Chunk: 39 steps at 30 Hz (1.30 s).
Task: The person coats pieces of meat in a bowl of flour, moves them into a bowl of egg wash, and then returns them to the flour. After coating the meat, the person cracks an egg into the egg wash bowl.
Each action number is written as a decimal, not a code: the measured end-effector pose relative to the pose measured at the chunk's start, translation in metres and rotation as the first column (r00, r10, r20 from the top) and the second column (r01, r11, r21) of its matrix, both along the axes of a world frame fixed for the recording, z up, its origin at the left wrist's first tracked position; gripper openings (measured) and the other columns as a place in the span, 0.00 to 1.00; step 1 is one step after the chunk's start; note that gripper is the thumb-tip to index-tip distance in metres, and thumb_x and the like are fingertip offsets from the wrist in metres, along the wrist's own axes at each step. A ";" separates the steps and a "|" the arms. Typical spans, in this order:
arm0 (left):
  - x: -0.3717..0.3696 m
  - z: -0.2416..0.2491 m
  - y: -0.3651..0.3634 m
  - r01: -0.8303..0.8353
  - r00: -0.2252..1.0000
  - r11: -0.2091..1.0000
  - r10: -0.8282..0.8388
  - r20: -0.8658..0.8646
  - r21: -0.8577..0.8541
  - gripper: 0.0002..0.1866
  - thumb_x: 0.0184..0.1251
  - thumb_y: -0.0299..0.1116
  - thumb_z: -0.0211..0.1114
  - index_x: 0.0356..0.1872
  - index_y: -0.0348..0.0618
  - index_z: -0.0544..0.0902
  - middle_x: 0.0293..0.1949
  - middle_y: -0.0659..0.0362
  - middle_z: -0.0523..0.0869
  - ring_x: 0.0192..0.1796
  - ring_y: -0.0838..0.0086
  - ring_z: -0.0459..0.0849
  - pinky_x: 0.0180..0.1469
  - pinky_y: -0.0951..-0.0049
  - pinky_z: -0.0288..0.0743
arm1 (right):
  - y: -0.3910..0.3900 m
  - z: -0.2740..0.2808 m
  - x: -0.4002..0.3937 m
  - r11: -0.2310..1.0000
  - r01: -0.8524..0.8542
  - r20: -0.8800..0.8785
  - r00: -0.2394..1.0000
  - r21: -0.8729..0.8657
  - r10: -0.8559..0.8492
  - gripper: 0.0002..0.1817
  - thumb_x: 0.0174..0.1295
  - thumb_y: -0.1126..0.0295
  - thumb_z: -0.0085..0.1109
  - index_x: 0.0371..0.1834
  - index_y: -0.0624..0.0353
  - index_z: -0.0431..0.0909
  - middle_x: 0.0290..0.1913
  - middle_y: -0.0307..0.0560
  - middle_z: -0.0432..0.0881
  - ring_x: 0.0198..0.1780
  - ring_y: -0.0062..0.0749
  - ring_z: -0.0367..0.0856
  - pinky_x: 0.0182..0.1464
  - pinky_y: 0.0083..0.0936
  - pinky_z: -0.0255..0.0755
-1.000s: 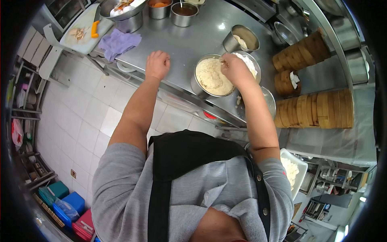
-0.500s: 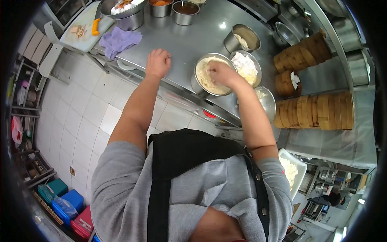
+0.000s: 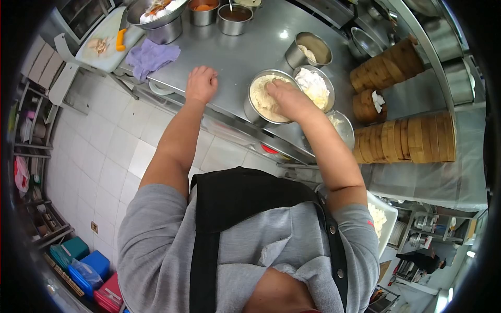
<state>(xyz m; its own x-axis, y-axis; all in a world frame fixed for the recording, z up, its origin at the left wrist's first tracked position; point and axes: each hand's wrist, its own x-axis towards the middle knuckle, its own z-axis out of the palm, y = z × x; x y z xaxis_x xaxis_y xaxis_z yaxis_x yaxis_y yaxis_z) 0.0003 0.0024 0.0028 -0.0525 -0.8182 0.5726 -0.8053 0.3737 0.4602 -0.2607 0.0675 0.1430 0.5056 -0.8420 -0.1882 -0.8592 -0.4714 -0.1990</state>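
Observation:
My right hand (image 3: pixel 290 99) reaches down into a round metal pot (image 3: pixel 251 108), its fingers curled into a thick pale mixture (image 3: pixel 262 99) and partly hidden by it. Against the pot's right side stands a metal bowl (image 3: pixel 331 89) holding white and yellowish food (image 3: pixel 313 83). My left hand (image 3: pixel 202 83) rests on the steel counter (image 3: pixel 229 62) near its front edge, fingers folded in and nothing visible in them. A crumpled purple cloth (image 3: pixel 150 57) lies to its left.
Behind the pot stands a tall metal container (image 3: pixel 308 48). Bamboo steamers (image 3: pixel 404 141) are stacked at right. A glass-like bowl (image 3: pixel 344 133) sits by the counter edge. Far left, a yellow-handled knife (image 3: pixel 121 39) lies on a white board (image 3: pixel 107 61). A person (image 3: pixel 422 262) is in the background.
My right hand has moved slightly and its fingers now reach deeper into the pale mixture. The left hand stays on the counter. The whole view has shifted a little.

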 end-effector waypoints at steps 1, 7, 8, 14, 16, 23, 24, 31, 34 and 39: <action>0.000 0.000 -0.001 -0.004 1.000 1.000 0.004 0.000 -0.008 0.05 0.54 0.27 0.59 0.30 0.48 0.81 0.35 0.59 0.80 0.44 0.60 0.77 0.47 0.61 0.71 | 0.000 0.003 0.000 0.999 0.047 0.010 0.999 0.003 -0.047 0.25 0.46 0.76 0.62 0.52 0.60 0.73 0.51 0.54 0.76 0.56 0.50 0.75 0.55 0.39 0.72; -0.001 -0.002 0.000 -0.013 1.000 1.000 0.013 0.003 0.020 0.04 0.54 0.27 0.59 0.30 0.48 0.81 0.35 0.60 0.80 0.44 0.60 0.77 0.48 0.60 0.71 | -0.005 0.031 -0.005 0.983 0.152 0.190 0.967 0.102 -0.169 0.21 0.51 0.67 0.60 0.48 0.66 0.76 0.44 0.61 0.82 0.48 0.53 0.80 0.52 0.37 0.73; -0.001 -0.003 -0.001 -0.003 1.000 1.000 0.003 -0.003 0.012 0.04 0.54 0.27 0.59 0.30 0.48 0.81 0.35 0.60 0.80 0.44 0.60 0.77 0.48 0.60 0.71 | -0.009 0.029 -0.007 0.977 0.182 0.153 0.968 0.116 -0.198 0.21 0.51 0.67 0.61 0.49 0.66 0.76 0.44 0.61 0.82 0.48 0.53 0.80 0.52 0.38 0.73; 0.001 -0.005 -0.001 -0.007 1.000 1.000 0.007 0.007 -0.025 0.04 0.54 0.27 0.60 0.30 0.48 0.81 0.35 0.60 0.80 0.43 0.60 0.77 0.47 0.60 0.71 | -0.012 0.023 -0.010 0.944 0.330 0.285 0.902 0.024 -0.323 0.18 0.55 0.67 0.58 0.47 0.65 0.76 0.42 0.61 0.83 0.48 0.54 0.81 0.51 0.39 0.73; 0.000 -0.004 0.000 -0.007 1.000 1.000 0.007 -0.003 0.001 0.04 0.54 0.27 0.60 0.30 0.48 0.81 0.35 0.60 0.80 0.43 0.60 0.77 0.47 0.60 0.71 | -0.011 0.016 -0.007 0.906 0.312 0.386 0.828 0.285 -0.407 0.17 0.56 0.67 0.56 0.46 0.65 0.77 0.41 0.61 0.83 0.47 0.54 0.80 0.51 0.38 0.73; 0.000 -0.006 0.000 -0.011 1.000 1.000 0.011 0.020 -0.003 0.05 0.54 0.27 0.59 0.30 0.49 0.82 0.34 0.59 0.80 0.43 0.59 0.77 0.47 0.60 0.71 | -0.043 -0.010 -0.002 0.898 0.202 0.303 0.893 0.392 -0.334 0.19 0.58 0.64 0.53 0.49 0.63 0.78 0.40 0.57 0.84 0.44 0.42 0.82 0.49 0.37 0.72; 0.000 -0.004 0.000 -0.014 1.000 1.000 0.014 0.017 -0.001 0.05 0.54 0.27 0.59 0.30 0.49 0.82 0.34 0.59 0.80 0.42 0.59 0.77 0.47 0.60 0.71 | -0.048 -0.019 -0.002 0.912 0.176 0.291 0.911 0.370 -0.294 0.19 0.58 0.64 0.53 0.49 0.63 0.78 0.40 0.56 0.84 0.43 0.42 0.82 0.48 0.36 0.73; 0.000 -0.005 -0.002 -0.020 1.000 0.997 0.019 0.014 0.080 0.05 0.53 0.28 0.61 0.31 0.47 0.82 0.35 0.60 0.80 0.44 0.60 0.76 0.50 0.60 0.70 | -0.038 -0.010 -0.014 0.818 0.189 0.441 0.765 0.544 -0.470 0.17 0.60 0.67 0.52 0.51 0.63 0.76 0.34 0.46 0.82 0.33 0.31 0.79 0.40 0.30 0.73; -0.001 0.000 -0.001 0.019 1.000 1.000 -0.019 -0.015 0.000 0.05 0.53 0.26 0.59 0.30 0.47 0.81 0.34 0.59 0.80 0.43 0.59 0.76 0.47 0.59 0.71 | -0.036 -0.026 -0.007 0.815 0.244 0.182 0.904 0.526 -0.388 0.16 0.59 0.71 0.53 0.50 0.62 0.76 0.32 0.42 0.78 0.29 0.25 0.78 0.35 0.26 0.74; 0.000 -0.001 0.001 -0.003 1.000 1.000 0.003 0.015 0.027 0.05 0.53 0.26 0.59 0.30 0.48 0.81 0.34 0.59 0.80 0.44 0.59 0.76 0.48 0.60 0.71 | -0.027 0.002 -0.011 0.929 0.233 0.224 0.927 0.287 -0.302 0.19 0.56 0.68 0.56 0.51 0.64 0.77 0.42 0.56 0.82 0.46 0.42 0.81 0.51 0.32 0.72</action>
<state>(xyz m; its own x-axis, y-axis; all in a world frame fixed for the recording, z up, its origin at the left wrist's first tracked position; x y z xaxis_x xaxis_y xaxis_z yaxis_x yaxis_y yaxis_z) 0.0003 0.0032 0.0022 -0.0584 -0.8336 0.5492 -0.8134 0.3587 0.4579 -0.2720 0.0407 0.1455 0.3277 -0.8946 -0.3039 -0.8473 -0.1360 -0.5134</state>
